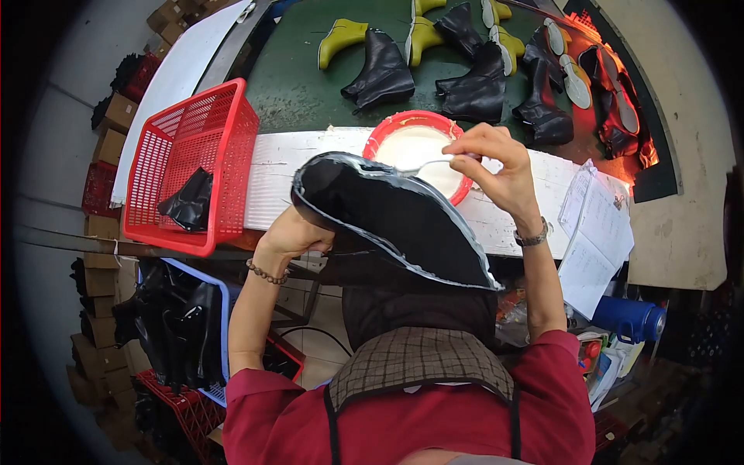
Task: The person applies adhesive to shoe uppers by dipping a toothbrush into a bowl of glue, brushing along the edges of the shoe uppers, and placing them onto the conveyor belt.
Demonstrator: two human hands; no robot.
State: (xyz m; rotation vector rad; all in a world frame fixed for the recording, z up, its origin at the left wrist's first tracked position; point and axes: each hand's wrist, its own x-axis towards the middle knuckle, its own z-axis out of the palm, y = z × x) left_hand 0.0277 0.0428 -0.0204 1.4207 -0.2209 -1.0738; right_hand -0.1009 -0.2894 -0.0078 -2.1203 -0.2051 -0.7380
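My left hand is closed on a black boot upper, holding it up with its open underside toward me. White glue lines the upper's edge all the way round. Between the thumb and fingers of my right hand is a slim glue brush, its white-coated tip at the upper's top edge. Just behind stands a red bowl of white glue, partly hidden by the upper and my right hand.
On the green belt lie several black boots and yellow-green boot lasts. A red basket with a black piece stands left. Papers and a blue flask are at right. A blue crate of black boots sits low left.
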